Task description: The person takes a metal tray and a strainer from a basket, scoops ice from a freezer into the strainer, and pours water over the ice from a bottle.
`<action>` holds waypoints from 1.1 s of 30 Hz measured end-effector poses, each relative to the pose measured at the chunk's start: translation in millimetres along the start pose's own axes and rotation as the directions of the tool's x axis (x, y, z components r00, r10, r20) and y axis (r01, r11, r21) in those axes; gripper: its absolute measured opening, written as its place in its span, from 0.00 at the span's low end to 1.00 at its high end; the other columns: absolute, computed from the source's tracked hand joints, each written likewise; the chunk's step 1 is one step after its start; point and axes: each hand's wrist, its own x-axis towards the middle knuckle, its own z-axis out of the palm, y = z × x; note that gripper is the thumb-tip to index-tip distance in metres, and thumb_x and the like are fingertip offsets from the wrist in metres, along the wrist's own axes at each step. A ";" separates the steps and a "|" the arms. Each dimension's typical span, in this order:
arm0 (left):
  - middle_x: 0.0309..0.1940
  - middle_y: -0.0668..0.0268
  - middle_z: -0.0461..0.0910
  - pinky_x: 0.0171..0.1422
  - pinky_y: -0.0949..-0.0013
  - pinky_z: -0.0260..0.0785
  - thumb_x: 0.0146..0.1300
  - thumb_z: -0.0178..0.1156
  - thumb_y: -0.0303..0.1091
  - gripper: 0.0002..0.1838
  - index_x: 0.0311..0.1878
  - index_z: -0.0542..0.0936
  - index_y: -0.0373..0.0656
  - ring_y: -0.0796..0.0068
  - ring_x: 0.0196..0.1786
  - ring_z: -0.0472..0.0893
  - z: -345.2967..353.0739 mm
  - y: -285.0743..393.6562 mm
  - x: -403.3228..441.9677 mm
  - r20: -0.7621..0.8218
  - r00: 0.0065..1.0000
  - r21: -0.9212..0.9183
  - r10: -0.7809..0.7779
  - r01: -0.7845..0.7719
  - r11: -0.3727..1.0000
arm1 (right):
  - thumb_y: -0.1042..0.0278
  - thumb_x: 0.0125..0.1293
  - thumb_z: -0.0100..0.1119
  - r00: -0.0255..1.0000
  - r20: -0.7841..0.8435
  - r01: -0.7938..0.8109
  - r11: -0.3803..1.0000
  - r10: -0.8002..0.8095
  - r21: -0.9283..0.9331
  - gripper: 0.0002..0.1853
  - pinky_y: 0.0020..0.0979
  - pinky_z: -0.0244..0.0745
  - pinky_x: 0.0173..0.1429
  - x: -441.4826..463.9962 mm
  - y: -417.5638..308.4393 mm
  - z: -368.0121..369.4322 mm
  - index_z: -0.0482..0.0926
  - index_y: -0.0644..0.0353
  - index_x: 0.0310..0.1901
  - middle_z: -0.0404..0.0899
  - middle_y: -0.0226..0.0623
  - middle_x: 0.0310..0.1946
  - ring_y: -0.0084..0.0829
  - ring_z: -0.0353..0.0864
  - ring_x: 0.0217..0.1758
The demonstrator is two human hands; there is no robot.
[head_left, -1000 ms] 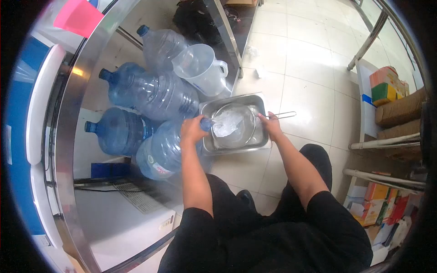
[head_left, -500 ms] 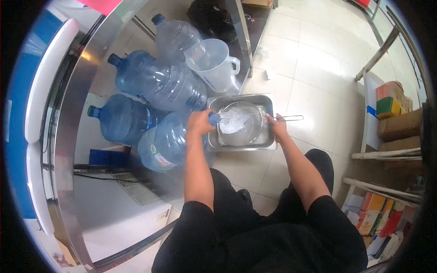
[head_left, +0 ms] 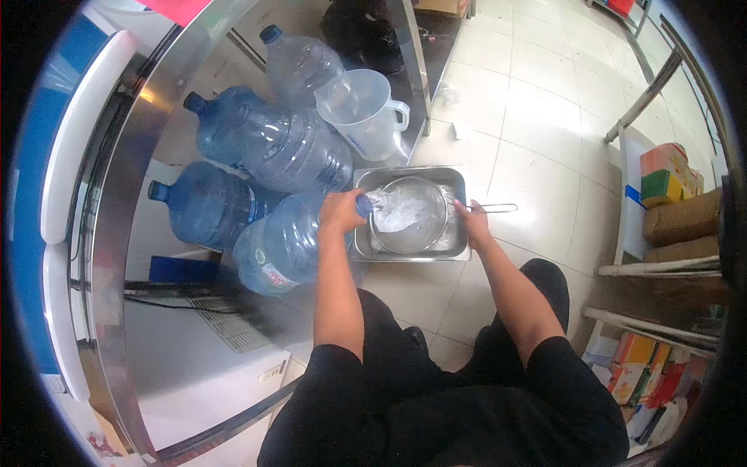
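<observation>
My left hand is wrapped round the neck of a large blue-tinted water jug, which lies tilted with its mouth to the right. Water runs from the mouth into a round mesh strainer. Below the strainer stands a rectangular steel pan, with water visible inside. My right hand grips the strainer near the base of its wire handle, at the pan's right rim. The handle's looped end sticks out past my fingers.
A clear measuring pitcher stands just behind the pan. Several more water jugs crowd the left, under a steel-framed table. Shelving with boxes runs along the right. Pale tiles cover the floor.
Water is still pouring into the strainer, and the splash has changed shape, with more rippling at the pan's right side. Both hands keep their grips almost in place.
</observation>
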 end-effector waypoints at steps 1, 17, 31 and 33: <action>0.49 0.55 0.87 0.63 0.53 0.73 0.39 0.79 0.41 0.36 0.58 0.83 0.51 0.50 0.54 0.83 1.1 -0.5 1.1 0.007 1.000 -0.006 0.003 -0.003 1.000 | 0.55 0.62 0.77 1.000 -0.009 0.004 1.000 -0.004 -0.017 0.47 0.37 0.77 0.60 -0.8 0.1 -0.4 0.61 0.78 0.71 0.78 0.53 0.58 0.36 0.80 0.57; 0.52 0.55 0.86 0.65 0.52 0.73 0.38 0.80 0.40 0.40 0.61 0.82 0.49 0.49 0.56 0.84 -5.8 8.3 2.0 0.071 0.997 0.046 0.002 -0.005 0.999 | 0.55 0.61 0.78 1.000 -0.012 -0.010 1.000 0.010 0.006 0.50 0.36 0.75 0.64 -3.6 -3.0 -1.7 0.59 0.79 0.72 0.77 0.56 0.60 0.38 0.79 0.61; 0.52 0.56 0.87 0.68 0.52 0.71 0.38 0.81 0.41 0.40 0.61 0.82 0.52 0.49 0.56 0.84 -3.5 8.1 0.4 0.057 0.998 0.041 0.000 -0.002 0.999 | 0.54 0.61 0.77 0.998 0.067 0.018 0.998 -0.022 0.058 0.51 0.36 0.75 0.65 -8.3 -7.8 -4.2 0.58 0.82 0.72 0.77 0.59 0.60 0.40 0.79 0.62; 0.52 0.56 0.87 0.68 0.52 0.71 0.38 0.81 0.41 0.40 0.61 0.82 0.52 0.49 0.56 0.83 -1.9 7.1 0.2 0.052 0.999 0.042 0.005 -0.007 0.999 | 0.54 0.61 0.77 0.999 0.040 0.027 0.998 -0.029 0.051 0.51 0.36 0.75 0.64 -2.5 -1.8 -2.5 0.58 0.82 0.72 0.77 0.59 0.60 0.39 0.79 0.62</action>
